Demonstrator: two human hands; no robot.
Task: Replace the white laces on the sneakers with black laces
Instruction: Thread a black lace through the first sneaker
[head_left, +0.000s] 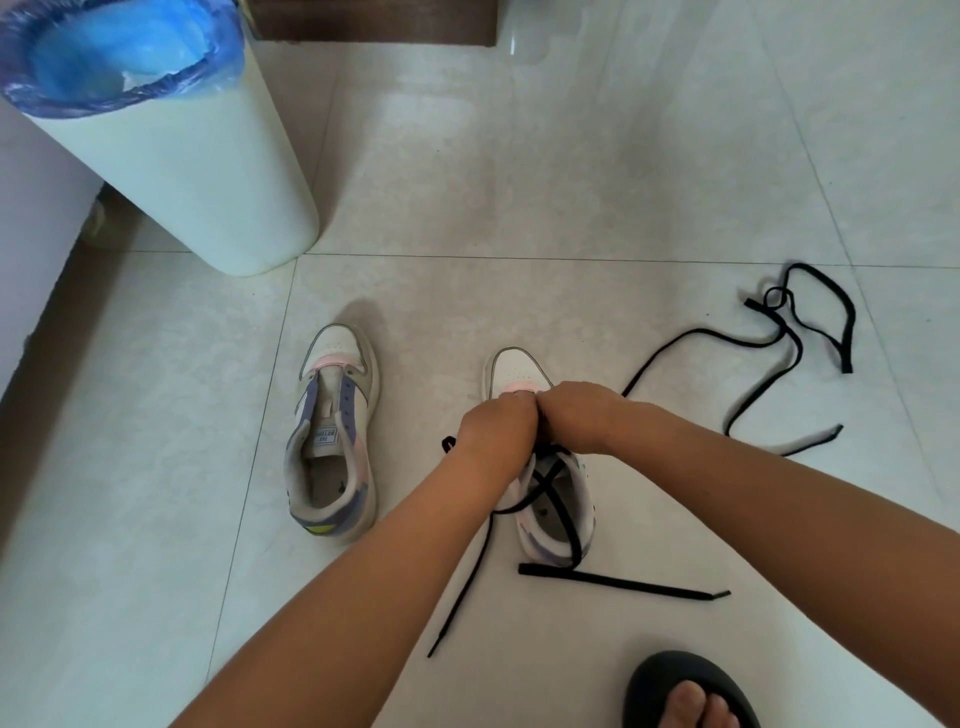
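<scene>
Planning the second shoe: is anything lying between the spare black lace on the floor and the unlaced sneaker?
Yes: the right sneaker, with both hands, left hand and right hand, working on it, sits between the spare black lace and the unlaced left sneaker.

Bending over the right sneaker (558, 499) on the pale tiled floor (571, 182), with the left hand (496, 426) and right hand (579, 413) meeting knuckle to knuckle over its front eyelets, fingers curled down and hidden. Trailing a black lace (563, 525) from under the hands, across the shoe's opening and onto the tiles on both sides. Lying apart: an unlaced left sneaker (332, 431), a second black lace (779, 353) to the right, a white bin (176, 171) with blue liner, and a toes-in-dark-slipper foot (691, 693).
</scene>
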